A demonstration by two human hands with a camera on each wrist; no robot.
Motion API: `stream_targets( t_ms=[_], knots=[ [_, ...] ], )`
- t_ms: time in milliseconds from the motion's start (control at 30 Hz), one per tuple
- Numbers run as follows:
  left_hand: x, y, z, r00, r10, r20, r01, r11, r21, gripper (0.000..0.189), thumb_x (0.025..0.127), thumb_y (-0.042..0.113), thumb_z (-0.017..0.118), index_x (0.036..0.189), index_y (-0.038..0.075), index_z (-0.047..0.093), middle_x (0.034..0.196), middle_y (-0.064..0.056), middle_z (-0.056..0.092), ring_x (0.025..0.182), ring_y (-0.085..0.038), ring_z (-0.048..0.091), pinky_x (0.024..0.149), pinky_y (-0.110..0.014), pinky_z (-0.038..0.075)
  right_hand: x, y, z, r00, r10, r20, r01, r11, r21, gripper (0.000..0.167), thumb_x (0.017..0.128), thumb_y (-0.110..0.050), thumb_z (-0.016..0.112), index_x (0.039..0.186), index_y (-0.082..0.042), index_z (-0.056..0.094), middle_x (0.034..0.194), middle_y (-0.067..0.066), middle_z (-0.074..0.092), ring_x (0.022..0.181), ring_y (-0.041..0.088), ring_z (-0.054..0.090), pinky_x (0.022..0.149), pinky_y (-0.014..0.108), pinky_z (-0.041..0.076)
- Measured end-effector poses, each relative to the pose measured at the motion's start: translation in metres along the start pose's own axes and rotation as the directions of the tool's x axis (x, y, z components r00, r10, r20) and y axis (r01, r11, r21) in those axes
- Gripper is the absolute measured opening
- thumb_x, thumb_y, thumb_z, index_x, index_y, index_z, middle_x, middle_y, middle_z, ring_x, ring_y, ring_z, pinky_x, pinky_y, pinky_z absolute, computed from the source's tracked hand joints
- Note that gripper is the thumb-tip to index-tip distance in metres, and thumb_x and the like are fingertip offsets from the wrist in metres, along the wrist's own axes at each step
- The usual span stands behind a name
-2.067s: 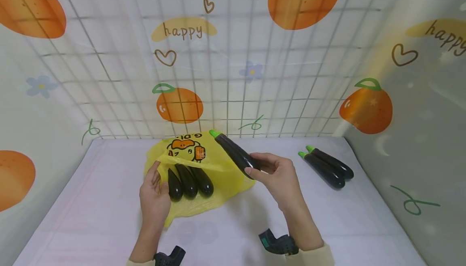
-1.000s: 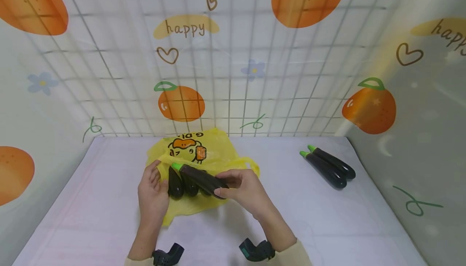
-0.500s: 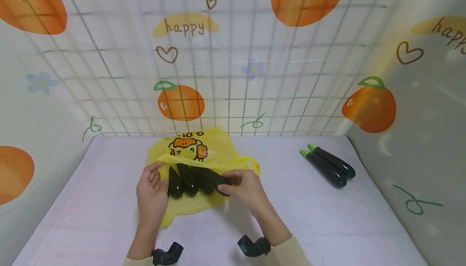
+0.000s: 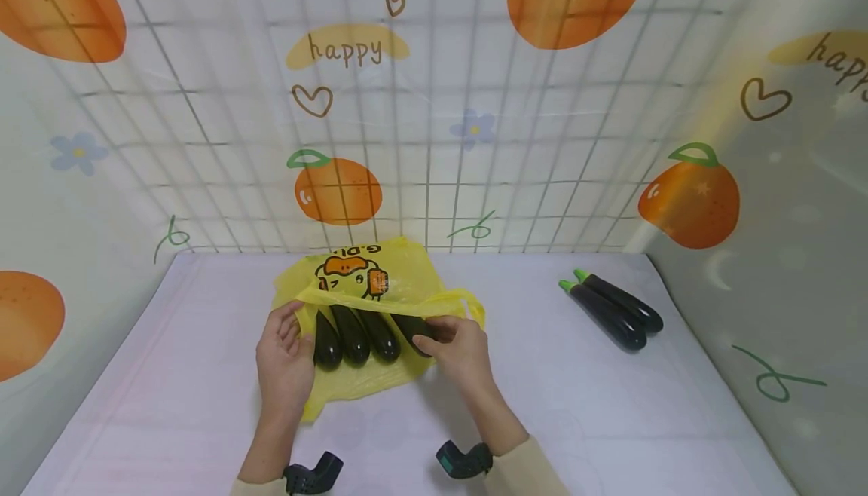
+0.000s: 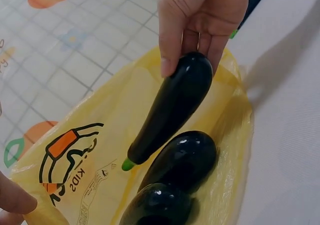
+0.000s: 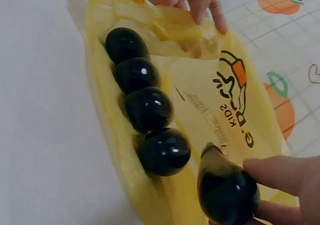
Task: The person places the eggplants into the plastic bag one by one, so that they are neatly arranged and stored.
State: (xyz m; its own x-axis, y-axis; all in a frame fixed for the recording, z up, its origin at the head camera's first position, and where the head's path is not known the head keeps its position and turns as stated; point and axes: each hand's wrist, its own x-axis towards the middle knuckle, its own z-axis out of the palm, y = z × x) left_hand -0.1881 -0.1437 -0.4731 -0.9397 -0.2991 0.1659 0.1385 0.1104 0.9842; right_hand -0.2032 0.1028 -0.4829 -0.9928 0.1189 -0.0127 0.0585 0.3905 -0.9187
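Note:
A yellow plastic bag (image 4: 414, 274) with a printed cartoon lies on the white table, its mouth toward me. My left hand (image 4: 285, 368) pinches the left edge of the mouth and keeps the upper layer lifted. Several dark eggplants (image 4: 354, 338) lie side by side inside, thick ends facing me. My right hand (image 4: 466, 349) grips another eggplant (image 5: 175, 102) by its thick end, between thumb and fingers. Its green stem end points into the bag, right of the row. In the head view the upper layer hides that stem; both wrist views show it.
Two more eggplants (image 4: 606, 316) with green stems lie together on the table (image 4: 542, 405) at the right. Behind the table rises a white grid panel (image 4: 434, 134) covered by a sheet with orange prints. Printed side walls (image 4: 766, 270) border the table.
My right hand has carried the eggplant left and down from above the bag into its mouth, then shifted it right beside the row. My left hand has stayed on the bag's edge.

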Motion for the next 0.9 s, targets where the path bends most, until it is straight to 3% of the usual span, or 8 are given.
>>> stream_targets(
  t_ms=[233, 500, 900],
  knots=[
    [0.001, 0.001, 0.0, 1.0, -0.015, 0.014, 0.015, 1.0, 0.008, 0.049, 0.1, -0.016, 0.051, 0.144, 0.004, 0.054, 0.148, -0.017, 0.057, 0.141, -0.027, 0.051, 0.116, -0.037, 0.043, 0.005, 0.006, 0.006, 1.0, 0.002, -0.016, -0.001, 1.0, 0.03, 0.04, 0.086, -0.014, 0.088, 0.118, 0.005, 0.076, 0.118, 0.02, 0.075, 0.108, 0.036, 0.073, 0.091, 0.046, 0.062],
    [-0.001, -0.001, 0.0, 0.999, -0.041, 0.031, 0.04, 0.999, 0.033, 0.051, 0.1, -0.015, 0.052, 0.148, 0.004, 0.052, 0.153, -0.02, 0.052, 0.146, -0.032, 0.044, 0.121, -0.045, 0.037, 0.008, 0.011, 0.019, 0.999, -0.016, -0.041, 0.016, 1.0, 0.017, 0.039, 0.086, -0.013, 0.088, 0.116, 0.007, 0.076, 0.112, 0.021, 0.077, 0.104, 0.035, 0.075, 0.086, 0.043, 0.064],
    [0.0, -0.001, 0.003, 0.999, -0.032, 0.01, 0.031, 0.998, 0.047, 0.052, 0.099, -0.017, 0.051, 0.147, 0.003, 0.052, 0.151, -0.02, 0.055, 0.143, -0.03, 0.049, 0.118, -0.042, 0.041, 0.013, 0.009, 0.032, 0.998, -0.02, -0.063, 0.02, 1.0, -0.011, 0.034, 0.087, -0.011, 0.086, 0.114, 0.006, 0.077, 0.109, 0.019, 0.078, 0.103, 0.032, 0.075, 0.083, 0.042, 0.064]
  ],
)
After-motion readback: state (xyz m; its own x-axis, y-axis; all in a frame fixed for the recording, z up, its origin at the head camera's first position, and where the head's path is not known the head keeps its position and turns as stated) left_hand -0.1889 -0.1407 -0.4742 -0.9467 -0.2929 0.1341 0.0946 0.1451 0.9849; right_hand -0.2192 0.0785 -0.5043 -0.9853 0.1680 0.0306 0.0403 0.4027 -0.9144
